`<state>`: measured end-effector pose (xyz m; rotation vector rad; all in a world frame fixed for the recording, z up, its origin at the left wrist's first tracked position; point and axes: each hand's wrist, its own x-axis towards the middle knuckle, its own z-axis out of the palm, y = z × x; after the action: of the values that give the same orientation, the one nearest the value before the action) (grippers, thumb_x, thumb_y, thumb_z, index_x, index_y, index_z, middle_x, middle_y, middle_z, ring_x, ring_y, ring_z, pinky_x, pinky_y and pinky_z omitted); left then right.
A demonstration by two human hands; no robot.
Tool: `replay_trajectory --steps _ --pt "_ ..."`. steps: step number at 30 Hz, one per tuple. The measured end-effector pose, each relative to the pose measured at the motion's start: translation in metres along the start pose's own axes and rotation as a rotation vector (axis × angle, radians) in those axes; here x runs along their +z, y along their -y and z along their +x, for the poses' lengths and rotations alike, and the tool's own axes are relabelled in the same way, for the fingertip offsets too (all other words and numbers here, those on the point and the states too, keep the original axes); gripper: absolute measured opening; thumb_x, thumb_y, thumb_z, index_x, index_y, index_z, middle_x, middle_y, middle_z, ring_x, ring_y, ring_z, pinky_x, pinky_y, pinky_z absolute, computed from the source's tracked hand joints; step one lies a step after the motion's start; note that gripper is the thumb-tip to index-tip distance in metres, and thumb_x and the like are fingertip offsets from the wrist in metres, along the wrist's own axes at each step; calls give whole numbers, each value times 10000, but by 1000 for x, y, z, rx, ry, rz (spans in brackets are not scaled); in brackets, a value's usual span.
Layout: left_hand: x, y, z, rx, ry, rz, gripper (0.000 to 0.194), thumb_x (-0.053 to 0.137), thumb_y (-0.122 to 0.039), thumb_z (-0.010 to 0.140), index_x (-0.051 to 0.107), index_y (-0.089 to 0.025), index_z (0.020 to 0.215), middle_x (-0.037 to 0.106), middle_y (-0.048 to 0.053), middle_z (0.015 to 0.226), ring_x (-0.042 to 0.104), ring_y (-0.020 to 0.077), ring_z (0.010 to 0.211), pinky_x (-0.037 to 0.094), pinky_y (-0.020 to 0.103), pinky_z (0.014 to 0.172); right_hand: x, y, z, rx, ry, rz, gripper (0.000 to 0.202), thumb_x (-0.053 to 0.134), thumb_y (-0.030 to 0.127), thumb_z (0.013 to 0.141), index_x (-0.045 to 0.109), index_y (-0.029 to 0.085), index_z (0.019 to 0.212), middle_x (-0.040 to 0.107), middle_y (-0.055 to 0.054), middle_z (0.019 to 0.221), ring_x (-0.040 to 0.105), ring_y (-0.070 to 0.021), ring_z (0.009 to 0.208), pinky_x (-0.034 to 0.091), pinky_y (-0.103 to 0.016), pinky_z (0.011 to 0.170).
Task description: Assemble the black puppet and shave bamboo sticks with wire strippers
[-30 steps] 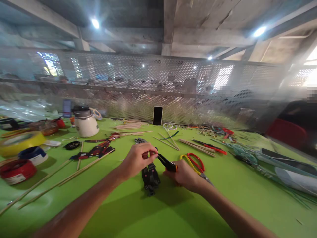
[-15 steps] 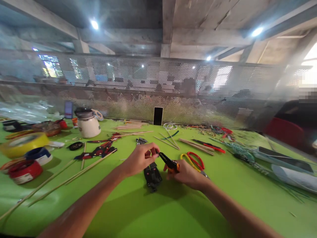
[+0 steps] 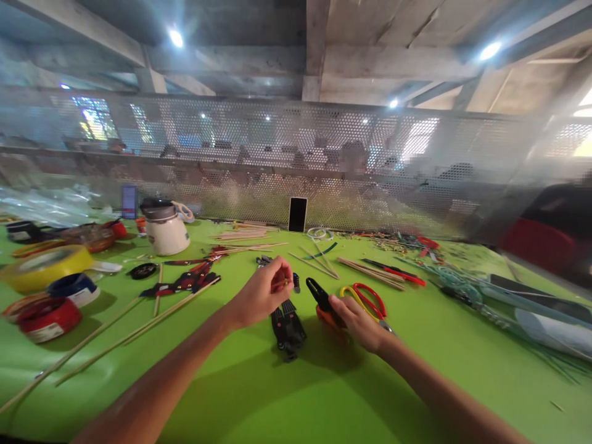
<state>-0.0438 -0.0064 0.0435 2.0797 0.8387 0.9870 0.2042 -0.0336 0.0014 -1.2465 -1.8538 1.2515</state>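
Observation:
My left hand [image 3: 269,288] is closed in a pinch above the table, on something too small to make out between thumb and fingertips. In my right hand [image 3: 356,317] is a pair of black-jawed pliers [image 3: 319,295] with orange handles, the jaws pointing up and left, a short way from my left fingertips. Below and between the hands lies a black jointed model piece [image 3: 287,330], partly covered by my left hand. Further small grey-black parts [image 3: 264,261] show just beyond that hand. Scissors [image 3: 370,302] with red and yellow handles lie behind my right hand.
Thin wooden sticks [image 3: 372,274] and a red-and-black model [image 3: 185,282] lie around on the green table [image 3: 259,394]. At left are tape rolls [image 3: 49,317] and a cream jug [image 3: 167,231]. A dark-screened phone [image 3: 297,214] stands at the mesh partition. At right sits a person in dark clothing [image 3: 559,203].
The pliers have moved right and down, away from my left fingertips, and turned so that their jaws point more upward. My left hand stays nearly in place, still pinching.

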Motion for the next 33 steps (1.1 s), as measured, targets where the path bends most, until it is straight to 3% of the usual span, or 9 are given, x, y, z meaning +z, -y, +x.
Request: replay_trajectory --steps 4,9,11,14,18,23,33 --pt "-1 2 2 2 -14 -4 63 497 -230 937 507 -167 937 509 -16 766 466 102 658 388 212 613 0 9 -4 38 -93 6 657 328 783 877 510 184 680 385 26 610 377 -122 567 333 -255 528" --pt "-6 5 5 -2 6 47 65 546 -199 902 592 -154 908 567 10 832 503 103 685 412 207 632 3 17 -3 42 -63 -33 581 296 688 939 460 191 686 365 29 620 358 -122 569 324 -254 535" --pt "-11 4 5 -6 57 105 94 553 -187 896 640 -158 911 599 16 852 515 105 690 413 213 644 2 22 -4 -22 -51 -175 521 301 599 977 463 188 700 401 23 628 374 -122 578 318 -252 545" --pt "-16 1 6 -43 135 121 131 566 -177 886 683 -164 941 651 29 894 557 118 729 430 225 682 -3 30 -6 -142 -100 -518 382 368 450 1001 567 172 832 569 -24 744 495 -142 654 361 -257 597" --pt "-18 -2 4 -153 229 -47 154 589 -244 894 678 -149 977 673 46 889 587 124 714 452 225 648 -14 44 -14 -380 -221 -925 266 492 387 954 630 164 998 648 -60 806 595 -174 694 420 -276 619" --pt "-15 -12 0 -273 313 -337 228 596 -332 914 659 -128 995 657 28 779 528 78 557 415 195 535 -29 62 -29 -635 -309 -1166 366 461 430 983 651 146 1114 657 -100 842 634 -191 690 483 -300 608" --pt "-8 -25 -6 -350 282 -664 314 666 -423 873 673 -118 943 684 68 839 462 36 460 331 177 427 -37 78 -36 -614 -234 -1172 355 477 413 973 647 153 1145 648 -105 880 638 -196 726 524 -314 620"
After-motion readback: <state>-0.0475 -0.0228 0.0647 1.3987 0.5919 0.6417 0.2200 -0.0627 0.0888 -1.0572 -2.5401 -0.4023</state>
